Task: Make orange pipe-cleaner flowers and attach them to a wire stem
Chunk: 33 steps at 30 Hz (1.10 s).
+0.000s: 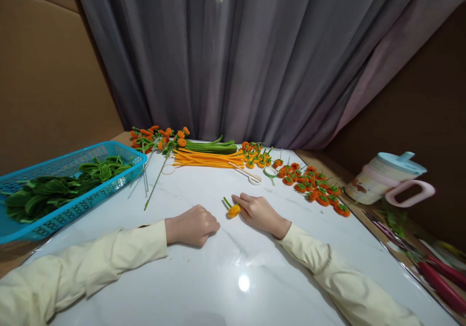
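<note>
The yellow flower [233,211] lies on the white table [174,292] between your two hands, and its short green stem [226,202] points away from you and slightly to the left. Your right hand [260,214] is the nearer one, with the fingertips close at the right side of the flower, though I cannot tell if they grip it. Your left hand [193,225] is curled into a fist, apart from the flower on its left, while the yellow strips [209,158] lie beyond it.
</note>
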Tool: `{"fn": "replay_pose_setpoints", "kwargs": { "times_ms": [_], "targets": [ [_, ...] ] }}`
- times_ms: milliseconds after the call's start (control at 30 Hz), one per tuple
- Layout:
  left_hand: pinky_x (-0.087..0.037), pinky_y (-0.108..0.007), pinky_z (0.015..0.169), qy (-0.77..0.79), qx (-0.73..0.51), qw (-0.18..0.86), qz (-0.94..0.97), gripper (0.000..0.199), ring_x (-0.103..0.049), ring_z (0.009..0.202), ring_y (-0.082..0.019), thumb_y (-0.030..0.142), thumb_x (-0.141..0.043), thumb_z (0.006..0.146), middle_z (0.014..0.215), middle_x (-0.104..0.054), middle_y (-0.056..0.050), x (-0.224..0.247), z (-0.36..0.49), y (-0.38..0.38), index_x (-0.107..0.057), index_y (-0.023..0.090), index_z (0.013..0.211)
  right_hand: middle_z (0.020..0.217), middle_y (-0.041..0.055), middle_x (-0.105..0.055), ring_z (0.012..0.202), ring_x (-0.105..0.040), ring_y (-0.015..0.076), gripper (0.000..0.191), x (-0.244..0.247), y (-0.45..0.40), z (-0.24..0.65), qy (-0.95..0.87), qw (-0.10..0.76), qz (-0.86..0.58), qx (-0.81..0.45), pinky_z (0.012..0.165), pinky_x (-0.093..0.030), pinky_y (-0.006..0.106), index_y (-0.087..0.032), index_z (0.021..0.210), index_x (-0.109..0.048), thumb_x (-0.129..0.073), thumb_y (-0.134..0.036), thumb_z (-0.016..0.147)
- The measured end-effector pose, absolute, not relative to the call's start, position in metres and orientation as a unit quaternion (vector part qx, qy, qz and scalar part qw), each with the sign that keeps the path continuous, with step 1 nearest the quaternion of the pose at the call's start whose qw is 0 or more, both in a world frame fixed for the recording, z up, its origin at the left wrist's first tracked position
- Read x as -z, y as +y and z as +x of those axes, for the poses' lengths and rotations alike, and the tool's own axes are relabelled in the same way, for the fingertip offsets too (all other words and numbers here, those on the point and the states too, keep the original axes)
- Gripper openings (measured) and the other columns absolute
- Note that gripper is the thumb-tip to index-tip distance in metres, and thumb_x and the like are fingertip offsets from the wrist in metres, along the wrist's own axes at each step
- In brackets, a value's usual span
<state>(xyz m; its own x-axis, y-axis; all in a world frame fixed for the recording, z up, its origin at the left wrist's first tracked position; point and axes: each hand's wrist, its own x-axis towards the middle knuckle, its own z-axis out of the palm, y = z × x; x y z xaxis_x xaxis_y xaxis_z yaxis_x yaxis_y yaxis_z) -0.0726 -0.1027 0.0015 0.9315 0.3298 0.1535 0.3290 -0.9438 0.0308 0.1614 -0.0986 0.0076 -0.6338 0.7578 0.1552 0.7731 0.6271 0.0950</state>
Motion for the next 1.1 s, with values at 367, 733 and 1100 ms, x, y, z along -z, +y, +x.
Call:
{"fn": "replay_pose_setpoints", "kwargs": {
  "times_ms": [367,733,1100],
  "targets": [
    [-0.039,-0.020,0.047,0.322,-0.205,0.495,0.781,0.018,-0.049,0.047,-0.010,0.009,-0.033,0.069,0.055,-0.053,0.001,-0.013,-0.063,-0.108,-0.050,0.015,0.069,0.081,0.0090,-0.062,0.059,-0.060,0.0166,0.045,-0.024,-0.125,0.154,-0.894,-0.037,-0.415,0.162,0.047,-0.033,0.028,-0.004,0.135,-0.034,-0.039,-0.009,0.090],
    [-0.055,-0.032,0.063,0.271,-0.206,0.757,0.558,0.031,-0.066,0.085,-0.023,0.037,-0.054,0.084,0.094,-0.064,-0.012,-0.028,-0.059,-0.111,-0.043,0.016,0.104,0.063,0.0001,-0.058,0.043,-0.048,0.0133,0.053,-0.015,-0.155,0.155,-0.897,0.152,-0.370,0.191,0.041,-0.026,0.027,-0.004,0.140,-0.011,-0.030,-0.005,0.090],
    [-0.055,-0.029,0.062,0.268,-0.271,0.730,0.567,0.029,-0.064,0.071,-0.017,0.026,-0.064,0.078,0.093,-0.062,-0.008,-0.015,-0.060,-0.105,-0.053,0.016,0.103,0.065,-0.0001,-0.063,0.047,-0.052,0.0106,0.028,-0.015,-0.155,0.147,-0.877,0.248,-0.411,-0.006,0.047,-0.031,0.023,-0.013,0.118,-0.046,-0.039,-0.019,0.092]
  ]
}}
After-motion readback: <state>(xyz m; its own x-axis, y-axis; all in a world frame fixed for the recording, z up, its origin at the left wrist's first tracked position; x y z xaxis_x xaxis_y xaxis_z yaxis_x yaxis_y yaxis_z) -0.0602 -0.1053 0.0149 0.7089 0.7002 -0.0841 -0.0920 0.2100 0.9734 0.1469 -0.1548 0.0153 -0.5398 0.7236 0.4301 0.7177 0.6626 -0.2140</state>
